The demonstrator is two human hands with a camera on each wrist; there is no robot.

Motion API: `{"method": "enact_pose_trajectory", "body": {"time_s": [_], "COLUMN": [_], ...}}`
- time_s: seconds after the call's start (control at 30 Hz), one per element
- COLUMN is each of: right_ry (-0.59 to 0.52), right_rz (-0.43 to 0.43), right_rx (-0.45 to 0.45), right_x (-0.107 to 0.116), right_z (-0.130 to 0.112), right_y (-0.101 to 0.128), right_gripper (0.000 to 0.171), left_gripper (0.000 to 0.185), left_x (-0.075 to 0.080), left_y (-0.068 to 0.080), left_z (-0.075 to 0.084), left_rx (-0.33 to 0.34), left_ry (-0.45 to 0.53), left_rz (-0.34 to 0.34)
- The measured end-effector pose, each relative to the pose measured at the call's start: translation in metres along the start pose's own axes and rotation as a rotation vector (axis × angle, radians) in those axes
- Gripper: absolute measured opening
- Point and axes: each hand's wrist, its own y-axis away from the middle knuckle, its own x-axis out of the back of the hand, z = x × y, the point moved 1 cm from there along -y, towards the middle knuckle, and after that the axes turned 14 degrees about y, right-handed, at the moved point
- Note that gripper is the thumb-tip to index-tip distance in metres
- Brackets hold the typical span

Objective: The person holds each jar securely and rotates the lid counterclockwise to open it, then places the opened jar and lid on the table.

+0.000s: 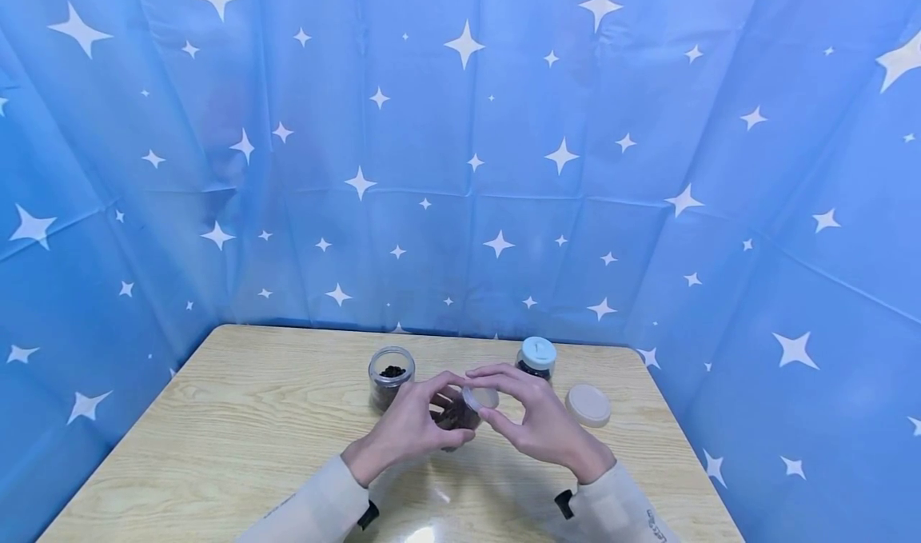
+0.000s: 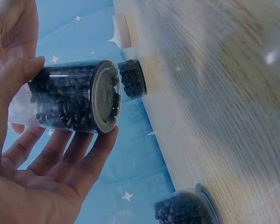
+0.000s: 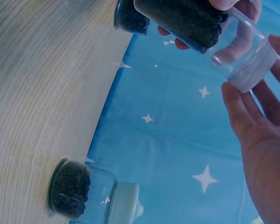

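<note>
My left hand [image 1: 406,431] grips a clear plastic jar [image 2: 67,100] part filled with dark coffee beans, its thumb on one side and the fingers along the other. The jar is held tilted above the table, with its base toward the left and its top toward the right. On the top sits a whitish see-through lid [image 3: 255,67], which my right hand [image 1: 536,419] pinches at the edge between thumb and fingers. Beans lie toward the base; the upper part of the jar holds none.
Just left of my hands stands a lidless jar [image 1: 381,387] of dark beans. Behind my right hand is a glass jar with a light blue lid [image 1: 538,353]. A pale round lid [image 1: 588,405] lies on the wooden table [image 1: 216,447] at the right. A blue star-patterned curtain [image 1: 432,127] surrounds the back.
</note>
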Motion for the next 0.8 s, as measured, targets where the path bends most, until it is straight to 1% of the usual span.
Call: {"method": "enact_pose_trajectory", "body": {"time_s": [0.13, 0.4, 0.57, 0.7, 0.8], "right_ry": [-0.002, -0.018, -0.018, -0.025, -0.034], "right_rz": [0.008, 0.033, 0.05, 0.06, 0.068], "right_rx": [-0.002, -0.05, -0.059, -0.081, -0.125], "right_x": [-0.0002, -0.001, -0.0022, -0.0038, -0.0044], "right_z": [0.0, -0.0011, -0.0022, -0.0031, -0.0054], "right_y": [0.0, -0.0003, -0.0004, -0.0013, -0.0024], "right_gripper": [0.047, 0.043, 0.04, 0.041, 0.045], "left_gripper": [0.052, 0.055, 0.051, 0.048, 0.049], "left_x": [0.0004, 0.0004, 0.0001, -0.0002, -0.0005], "left_y": [0.0002, -0.0001, -0.0009, -0.001, -0.0011], "left_z": [0.0005, 0.0006, 0.0002, 0.0007, 0.0009], "left_rx": [-0.002, 0.0, 0.005, 0.0, -0.015], "left_ry": [-0.004, 0.007, 0.006, -0.01, -0.026], "left_rz": [0.005, 0.011, 0.02, 0.032, 0.039]}}
